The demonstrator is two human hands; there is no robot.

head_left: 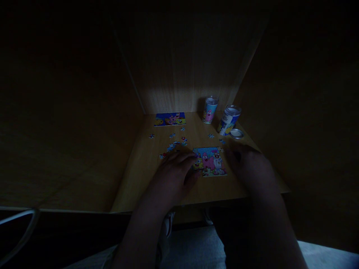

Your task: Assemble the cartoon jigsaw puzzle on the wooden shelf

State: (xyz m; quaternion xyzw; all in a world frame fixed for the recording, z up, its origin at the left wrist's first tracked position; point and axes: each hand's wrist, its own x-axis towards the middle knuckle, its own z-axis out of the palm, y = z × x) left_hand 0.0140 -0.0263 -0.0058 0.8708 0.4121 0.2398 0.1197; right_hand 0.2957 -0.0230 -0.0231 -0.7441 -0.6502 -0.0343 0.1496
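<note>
A partly assembled cartoon jigsaw puzzle (pixel 209 162), with pink, yellow and white figures, lies flat on the wooden desk near its front. My left hand (pixel 175 170) rests at the puzzle's left edge, thumb and fingers apart, its fingertips over that side. To the right of the puzzle, my right hand (pixel 249 164) is held low with its fingers curled. A pale puzzle piece (pixel 220 149) shows just beside those fingertips, at the puzzle's upper right corner. Whether the fingers grip it is too dark to tell. Several loose puzzle pieces (pixel 175 144) lie beyond my left hand.
A finished-looking puzzle (pixel 170 119) lies at the back left. Two clear-topped printed cans, one at the back (pixel 210 110) and a nearer one (pixel 229 119), stand at the right. A round lid (pixel 236 133) lies by the nearer can. Wooden panels enclose the desk (pixel 134 186).
</note>
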